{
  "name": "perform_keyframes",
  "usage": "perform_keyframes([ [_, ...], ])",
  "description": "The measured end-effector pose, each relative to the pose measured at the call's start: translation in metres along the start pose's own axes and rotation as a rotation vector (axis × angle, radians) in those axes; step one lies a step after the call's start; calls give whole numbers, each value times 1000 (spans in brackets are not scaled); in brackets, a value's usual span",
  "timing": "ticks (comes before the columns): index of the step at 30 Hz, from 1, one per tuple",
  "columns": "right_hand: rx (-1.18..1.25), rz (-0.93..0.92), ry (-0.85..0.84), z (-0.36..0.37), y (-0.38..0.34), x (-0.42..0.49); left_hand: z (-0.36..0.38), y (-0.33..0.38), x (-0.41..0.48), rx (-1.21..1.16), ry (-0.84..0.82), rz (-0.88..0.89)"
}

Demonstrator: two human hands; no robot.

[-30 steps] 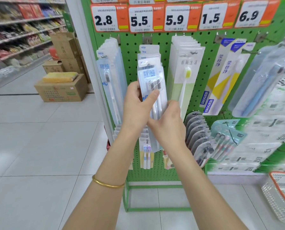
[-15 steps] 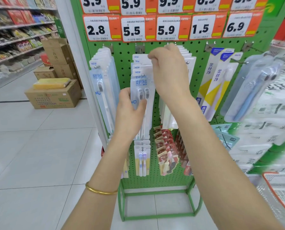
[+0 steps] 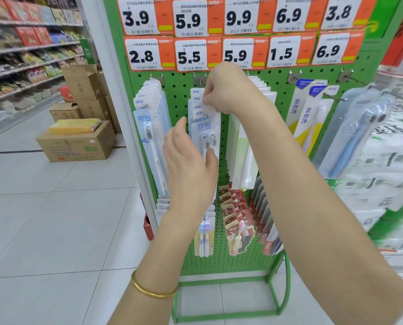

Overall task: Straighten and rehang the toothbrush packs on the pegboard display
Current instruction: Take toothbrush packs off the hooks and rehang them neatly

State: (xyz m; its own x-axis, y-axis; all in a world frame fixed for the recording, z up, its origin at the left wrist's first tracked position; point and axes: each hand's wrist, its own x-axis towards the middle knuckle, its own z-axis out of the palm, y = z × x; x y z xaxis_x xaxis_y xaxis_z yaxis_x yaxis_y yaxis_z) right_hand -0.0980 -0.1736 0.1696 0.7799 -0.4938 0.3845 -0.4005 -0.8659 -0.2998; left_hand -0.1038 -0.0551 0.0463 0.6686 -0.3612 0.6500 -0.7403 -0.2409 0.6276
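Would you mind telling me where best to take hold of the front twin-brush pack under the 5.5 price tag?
Pinch the front pack by its flat top tab, from the front, just beside the peg tip: it hangs upright and thin, with stacked packs close behind. The right hand pinches tabs there; the left hand could steady the bottom.

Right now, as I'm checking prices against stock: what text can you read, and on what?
"3.9": top tag 1
"5.9": top tag 2
"9.9": top tag 3
"6.9": top tag 4
"3.8": top tag 5
"2.8": lower tag 1
"5.5": lower tag 2
"5.9": lower tag 3
"1.5": lower tag 4
"6.9": lower tag 5
"NEW": toothbrush packs, header cards
"柔丝净": yellow-white packs
Small print on tags, lettering on cartons: too blurred.
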Motion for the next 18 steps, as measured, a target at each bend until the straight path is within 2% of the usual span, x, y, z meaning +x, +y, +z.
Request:
perform_keyframes([
  [8,23,31,20,5,1,1,-1,6,-2,40,43,89],
  [18,-16,35,193,17,8,-15,6,6,-4,125,9,131],
])
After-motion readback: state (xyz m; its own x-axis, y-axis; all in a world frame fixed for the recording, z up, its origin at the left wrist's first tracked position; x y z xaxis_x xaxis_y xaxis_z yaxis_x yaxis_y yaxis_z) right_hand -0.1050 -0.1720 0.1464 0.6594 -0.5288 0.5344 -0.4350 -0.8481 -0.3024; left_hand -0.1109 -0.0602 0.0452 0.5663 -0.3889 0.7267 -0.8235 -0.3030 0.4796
